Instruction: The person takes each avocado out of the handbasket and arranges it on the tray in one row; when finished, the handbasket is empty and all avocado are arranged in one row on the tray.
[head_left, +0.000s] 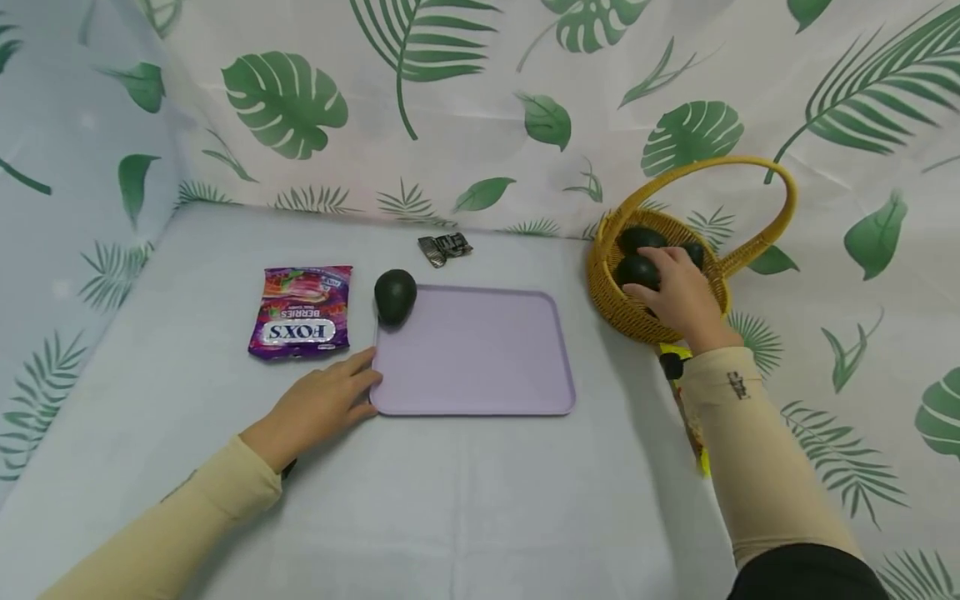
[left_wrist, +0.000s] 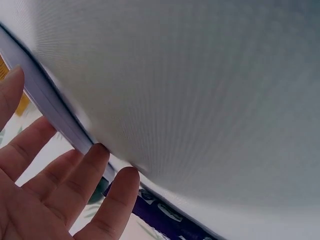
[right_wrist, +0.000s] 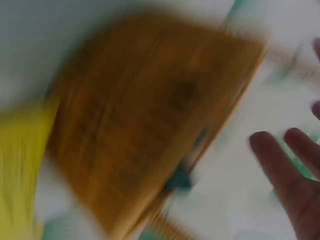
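Note:
A dark avocado (head_left: pixel 395 297) lies at the far left corner of a pale purple tray (head_left: pixel 474 352). My left hand (head_left: pixel 324 408) rests at the tray's left side, its fingertips touching the rim. In the left wrist view, the left fingers (left_wrist: pixel 92 165) are extended along the tray's edge. My right hand (head_left: pixel 684 296) reaches into a yellow woven basket (head_left: pixel 626 312), over a dark avocado (head_left: pixel 637 272). Two more dark avocados show there, one (head_left: pixel 641 239) behind it. In the right wrist view, the right fingers (right_wrist: pixel 272 155) are spread beside the blurred basket.
A purple candy bag (head_left: pixel 302 312) lies left of the tray. Behind the tray sits a small dark wrapped packet (head_left: pixel 446 247). A yellow package (head_left: pixel 693 417) is partly hidden under the right forearm. Leaf-print cloth walls stand behind and around the white table (head_left: pixel 465 492).

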